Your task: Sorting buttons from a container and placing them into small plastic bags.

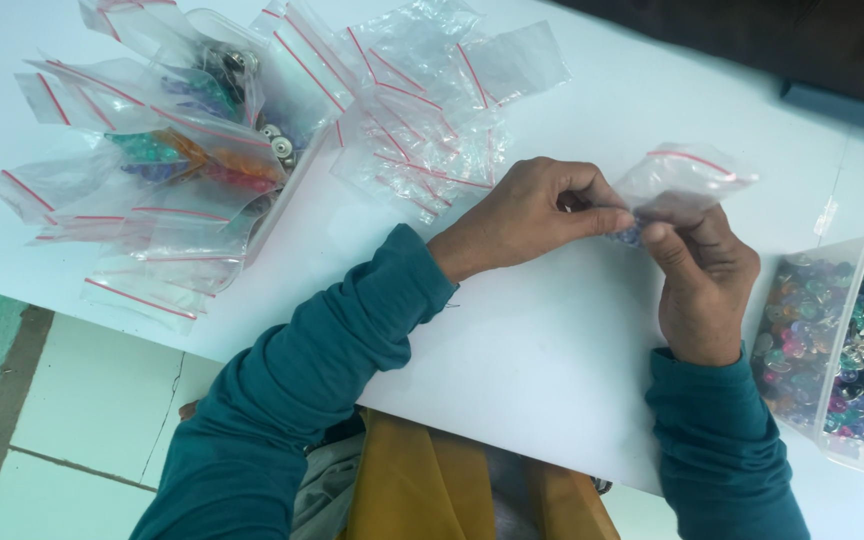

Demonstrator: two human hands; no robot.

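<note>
Between the two hands, above the white table (552,340), a small clear zip bag (680,178) with a red seal strip is pinched: the left hand (532,215) grips its lower corner between thumb and fingers, and the right hand (702,290) clamps the same bottom edge from the other side, so both are closed on the bag. A few small blue-purple pieces (632,236) show at the pinch point, just where the thumbs meet; whether they sit inside the bag cannot be told. The bag's mouth stands up and away from the grip. Left of the grip and farther from the person lies a loose heap of empty clear bags (422,110), each with a red strip. Beyond that, well apart from the hands, a tray (262,215) carries filled bags (192,160) showing green, orange, blue and silver contents. Just beside the right wrist stands a clear plastic tub (837,340) of mixed coloured pieces. Bare tabletop runs beneath the grip down to the table's near edge, where teal sleeves (352,330) cross it.
</note>
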